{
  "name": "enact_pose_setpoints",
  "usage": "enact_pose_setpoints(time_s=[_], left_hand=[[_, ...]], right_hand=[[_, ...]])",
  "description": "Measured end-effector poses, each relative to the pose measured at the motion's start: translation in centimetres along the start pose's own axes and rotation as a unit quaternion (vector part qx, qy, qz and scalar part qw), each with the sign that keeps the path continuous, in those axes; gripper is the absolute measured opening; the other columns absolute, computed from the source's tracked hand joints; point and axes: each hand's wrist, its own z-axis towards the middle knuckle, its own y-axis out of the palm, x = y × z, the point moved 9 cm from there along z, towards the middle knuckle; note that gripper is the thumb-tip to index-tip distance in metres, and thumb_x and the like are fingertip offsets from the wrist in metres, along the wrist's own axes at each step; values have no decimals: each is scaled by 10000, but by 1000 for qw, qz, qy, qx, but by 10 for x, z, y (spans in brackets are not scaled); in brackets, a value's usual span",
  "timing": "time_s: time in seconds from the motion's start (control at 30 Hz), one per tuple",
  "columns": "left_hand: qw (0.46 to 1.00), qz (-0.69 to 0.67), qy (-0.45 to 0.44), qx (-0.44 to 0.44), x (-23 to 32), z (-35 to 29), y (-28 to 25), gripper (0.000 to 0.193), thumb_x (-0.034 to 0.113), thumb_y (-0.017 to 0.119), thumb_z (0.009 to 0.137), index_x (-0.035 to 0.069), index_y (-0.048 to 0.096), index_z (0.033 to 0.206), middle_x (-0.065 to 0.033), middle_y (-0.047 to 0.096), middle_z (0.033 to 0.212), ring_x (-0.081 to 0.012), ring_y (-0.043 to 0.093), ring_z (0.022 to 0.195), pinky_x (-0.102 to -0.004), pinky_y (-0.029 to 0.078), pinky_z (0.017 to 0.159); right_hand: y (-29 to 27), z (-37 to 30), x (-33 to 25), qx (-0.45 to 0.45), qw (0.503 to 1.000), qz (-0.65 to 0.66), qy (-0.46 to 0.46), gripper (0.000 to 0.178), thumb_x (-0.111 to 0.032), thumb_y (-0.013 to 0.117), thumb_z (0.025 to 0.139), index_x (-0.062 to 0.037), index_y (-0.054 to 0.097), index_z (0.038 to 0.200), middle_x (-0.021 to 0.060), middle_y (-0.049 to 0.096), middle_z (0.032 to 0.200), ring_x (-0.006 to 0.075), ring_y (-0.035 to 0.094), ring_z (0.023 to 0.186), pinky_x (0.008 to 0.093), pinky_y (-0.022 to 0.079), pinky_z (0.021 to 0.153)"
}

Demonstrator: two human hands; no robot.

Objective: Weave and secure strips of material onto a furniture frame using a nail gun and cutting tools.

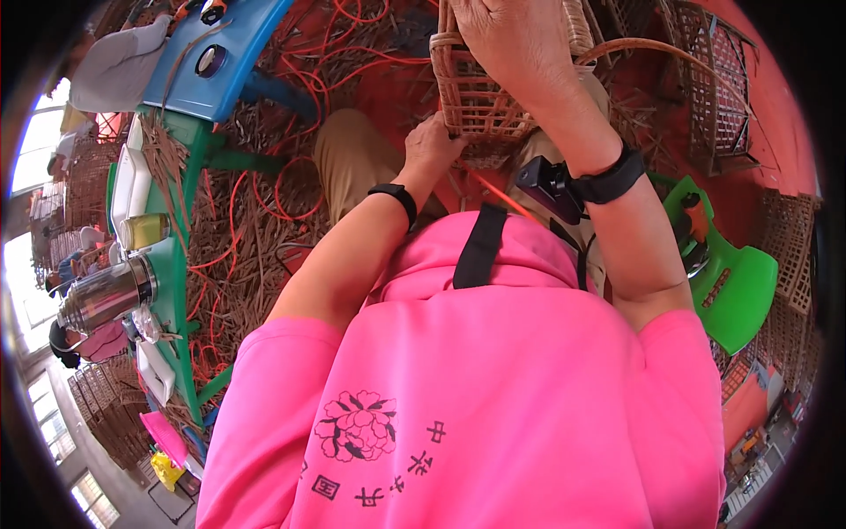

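A woven wicker basket (480, 101) stands in front of me at the top of the head view, between my knees. My left hand (432, 145) is curled at the basket's lower left corner, thumb against the weave. Above the basket's upper part is my right hand (511, 40), its back toward me. The top edge of the picture cuts off its fingertips, so what they touch is hidden. A thin curved cane strip (656, 44) arcs out to the right from near the basket. An orange cord (500, 194) runs below it.
Left, a green table (181, 309) carries a steel thermos (110, 291), a jar (145, 231) and white trays. A blue stool (198, 75) holds tape rolls. Right are a green chair (740, 282) and a woven crate (718, 97). Red cord (233, 212) and scrap strips cover the floor.
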Motion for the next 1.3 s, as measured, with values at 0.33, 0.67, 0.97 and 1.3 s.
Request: enact_pose_setpoints(time_s=[0.33, 0.67, 0.97, 1.3], left_hand=[[992, 40, 104, -58, 8, 4, -5, 373, 325, 679, 831, 78, 631, 1106, -174, 694, 982, -369, 650, 956, -469, 523, 822], [989, 22, 115, -92, -14, 1, 19, 645, 421, 743, 780, 84, 540, 1292, -184, 575, 1285, -374, 550, 1178, -477, 456, 967], [992, 93, -42, -71, -42, 5, 47, 421, 355, 721, 776, 48, 642, 1052, -191, 708, 921, -372, 683, 905, -477, 527, 822], [998, 55, -14, -18, -32, -1, 36, 358, 312, 684, 789, 44, 651, 1023, -202, 705, 914, -366, 684, 889, -487, 535, 801]], right_hand=[[-2, -2, -1, 2, 1000, 12, -8, 333, -243, 594, 964, -8, 545, 734, 248, 567, 632, 432, 597, 614, 485, 440, 530], [-2, -1, -2, -3, 1000, 2, -11, 342, -244, 595, 967, -1, 528, 735, 246, 564, 651, 435, 585, 623, 477, 427, 535], [-2, -1, -4, -1, 1000, -3, -3, 351, -246, 595, 967, -2, 517, 726, 244, 556, 645, 430, 581, 617, 472, 418, 532], [2, -1, 0, -34, 998, 6, 47, 370, -261, 598, 968, -9, 510, 711, 226, 552, 627, 414, 572, 589, 466, 409, 521]])
